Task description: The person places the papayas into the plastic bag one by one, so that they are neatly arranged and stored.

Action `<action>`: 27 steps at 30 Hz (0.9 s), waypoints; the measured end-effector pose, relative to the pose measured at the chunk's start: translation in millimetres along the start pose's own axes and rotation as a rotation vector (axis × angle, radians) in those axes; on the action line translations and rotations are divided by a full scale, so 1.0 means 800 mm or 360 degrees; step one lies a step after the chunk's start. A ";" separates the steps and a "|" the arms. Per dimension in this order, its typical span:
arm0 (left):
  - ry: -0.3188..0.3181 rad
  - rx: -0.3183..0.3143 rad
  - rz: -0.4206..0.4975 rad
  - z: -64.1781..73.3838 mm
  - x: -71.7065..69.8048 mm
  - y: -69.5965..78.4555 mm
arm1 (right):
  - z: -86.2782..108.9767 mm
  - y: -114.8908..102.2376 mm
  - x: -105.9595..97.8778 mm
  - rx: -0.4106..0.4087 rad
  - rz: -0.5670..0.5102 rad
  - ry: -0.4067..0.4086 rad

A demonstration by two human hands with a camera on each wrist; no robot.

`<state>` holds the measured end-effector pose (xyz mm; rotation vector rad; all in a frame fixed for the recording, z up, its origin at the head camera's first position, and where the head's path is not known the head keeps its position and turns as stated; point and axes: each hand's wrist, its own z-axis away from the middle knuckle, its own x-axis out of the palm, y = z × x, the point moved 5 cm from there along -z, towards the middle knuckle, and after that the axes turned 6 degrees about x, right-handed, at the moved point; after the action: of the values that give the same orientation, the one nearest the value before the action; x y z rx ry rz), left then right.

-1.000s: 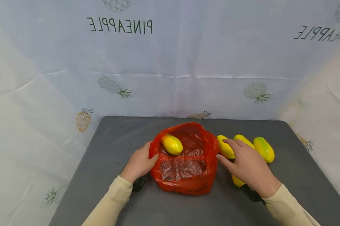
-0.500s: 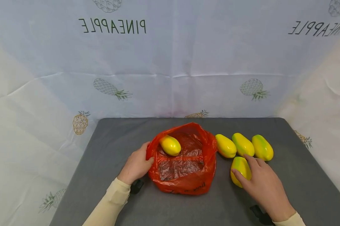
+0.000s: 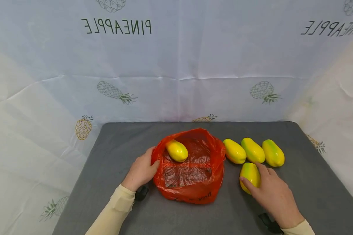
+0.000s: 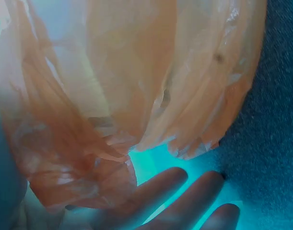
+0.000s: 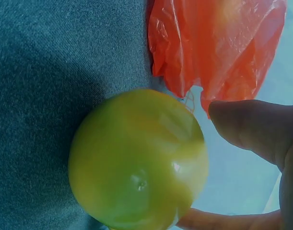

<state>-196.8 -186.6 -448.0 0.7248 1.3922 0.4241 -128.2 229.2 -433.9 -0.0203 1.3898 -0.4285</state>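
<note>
A red plastic bag (image 3: 191, 178) lies open on the grey table (image 3: 120, 143), with one yellow fruit (image 3: 176, 150) inside at its far left. My left hand (image 3: 148, 163) grips the bag's left rim; in the left wrist view its fingers (image 4: 184, 201) lie under the bag (image 4: 136, 86). My right hand (image 3: 251, 174) holds a yellow-green fruit (image 3: 247, 169) resting on the table right of the bag, thumb on its left side, forefinger on its right. The right wrist view shows that fruit (image 5: 136, 160) between thumb and finger, the bag (image 5: 218, 43) just beyond.
Three more yellow-green fruits lie in a row right of the bag: left (image 3: 235, 151), middle (image 3: 253, 150), right (image 3: 273, 152). A pale cloth printed with pineapples (image 3: 179, 65) stands behind and hangs beside the table. Bare grey surface lies left of and in front of the bag.
My right hand has drawn back from the leftmost fruit of the row to the nearer fruit, which it now holds. The left hand and bag stayed put.
</note>
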 end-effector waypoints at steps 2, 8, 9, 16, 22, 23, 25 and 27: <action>-0.0010 0.0008 0.0011 0.001 0.001 0.003 | -0.001 0.000 0.001 0.0009 0.0000 -0.0013; -0.0008 0.0015 0.0019 0.003 0.001 0.006 | -0.002 -0.002 0.005 0.0013 -0.0001 -0.0005; -0.0008 0.0015 0.0019 0.003 0.001 0.006 | -0.002 -0.002 0.005 0.0011 -0.0005 0.0001; -0.0002 0.0007 0.0023 0.003 0.001 0.006 | -0.002 -0.002 0.007 -0.0025 -0.0018 0.0041; -0.0004 0.0003 0.0009 0.002 0.002 0.006 | -0.005 -0.002 0.009 -0.0010 -0.0024 0.0002; -0.0005 0.0005 0.0005 0.002 0.003 0.006 | -0.005 -0.002 0.010 -0.0005 -0.0023 -0.0005; -0.0007 0.0005 -0.0005 0.002 0.003 0.006 | -0.005 -0.002 0.010 0.0000 -0.0025 -0.0018; -0.0009 0.0005 -0.0011 0.002 0.003 0.005 | -0.005 -0.002 0.011 0.0004 -0.0029 -0.0029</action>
<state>-194.4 -182.2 -446.7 0.7229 1.3897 0.4143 -131.3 225.5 -442.8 -0.0345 1.3722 -0.4441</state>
